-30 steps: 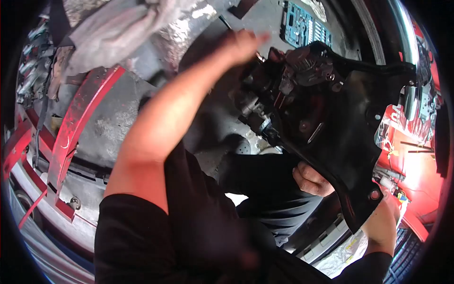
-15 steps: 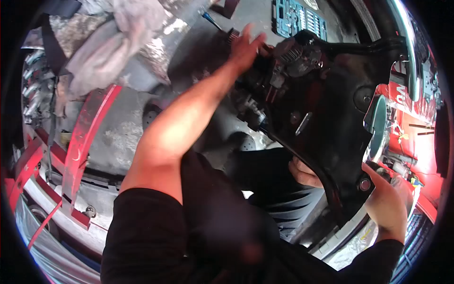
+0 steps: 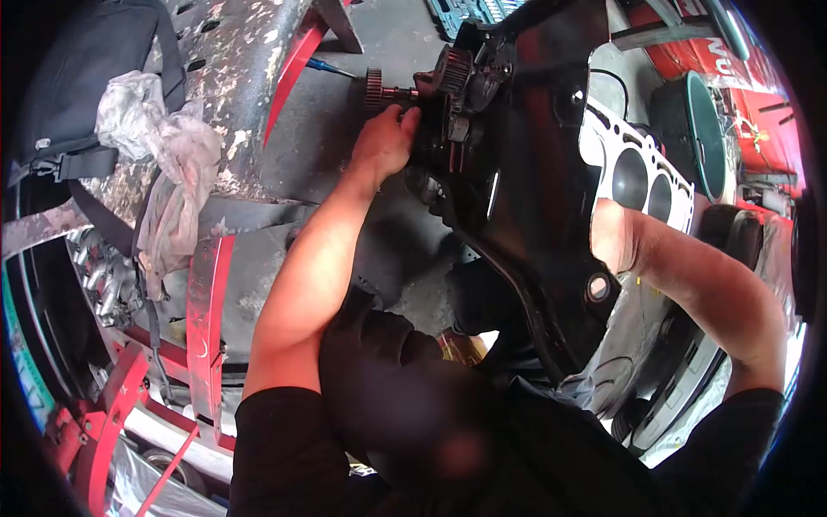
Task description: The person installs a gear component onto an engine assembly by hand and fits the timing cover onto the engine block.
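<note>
A large black metal part (image 3: 551, 138), with gears and fittings at its upper left end, stands tilted before me. From that end a toothed gear (image 3: 373, 89) sticks out on a short shaft (image 3: 399, 93). My left hand (image 3: 385, 145) is just below the shaft, its fingers curled in by the black part. What they grip, if anything, is hidden. A second gear (image 3: 451, 71) sits on top of the part. On the right side, my right hand (image 3: 609, 237) reaches behind the black part, which covers its fingers.
Right of the part lies a pale metal engine piece (image 3: 639, 142) with large round bores, near a green tub (image 3: 702, 138). A screwdriver (image 3: 332, 67) and a blue tool case (image 3: 452, 15) are beyond. Red metal frames (image 3: 207, 327), a rag (image 3: 177, 155) and a black bag (image 3: 82, 77) are left.
The view has swung. My left hand went from spread fingers to curled ones beside the gear shaft. The right fingers, earlier seen under the black part's edge, are now hidden behind it.
</note>
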Action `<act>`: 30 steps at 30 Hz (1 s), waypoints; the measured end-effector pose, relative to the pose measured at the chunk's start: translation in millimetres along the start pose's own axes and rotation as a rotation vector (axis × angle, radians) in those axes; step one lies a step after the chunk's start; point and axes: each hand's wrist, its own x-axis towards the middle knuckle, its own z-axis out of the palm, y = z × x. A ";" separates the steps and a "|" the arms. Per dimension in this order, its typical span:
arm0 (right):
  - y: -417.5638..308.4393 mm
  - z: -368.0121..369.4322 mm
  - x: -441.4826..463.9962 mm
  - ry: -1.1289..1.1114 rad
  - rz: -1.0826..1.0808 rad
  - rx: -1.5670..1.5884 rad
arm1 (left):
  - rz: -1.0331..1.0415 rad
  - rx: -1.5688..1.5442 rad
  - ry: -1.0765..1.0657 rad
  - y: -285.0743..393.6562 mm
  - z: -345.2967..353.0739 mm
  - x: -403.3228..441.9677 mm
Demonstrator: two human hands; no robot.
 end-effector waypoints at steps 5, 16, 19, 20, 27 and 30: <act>5.8 -22.5 9.7 -0.010 0.035 0.034 | -0.119 0.054 0.053 7.6 6.8 -4.5; 1.5 -3.8 2.2 0.012 0.024 0.066 | 0.021 0.009 0.051 -15.0 15.3 5.8; 4.1 -13.1 6.3 0.020 -0.010 0.037 | -0.110 0.133 0.047 -7.9 15.1 -12.1; 6.8 -15.7 6.7 0.022 -0.004 0.017 | -0.138 0.190 0.051 1.6 11.5 -0.2; 6.4 -12.9 5.6 -0.020 -0.026 -0.015 | -0.126 0.120 0.057 16.6 -3.4 -2.2; 0.3 -8.3 -0.1 -0.056 -0.028 0.019 | -0.091 0.101 -0.014 2.9 8.0 -5.7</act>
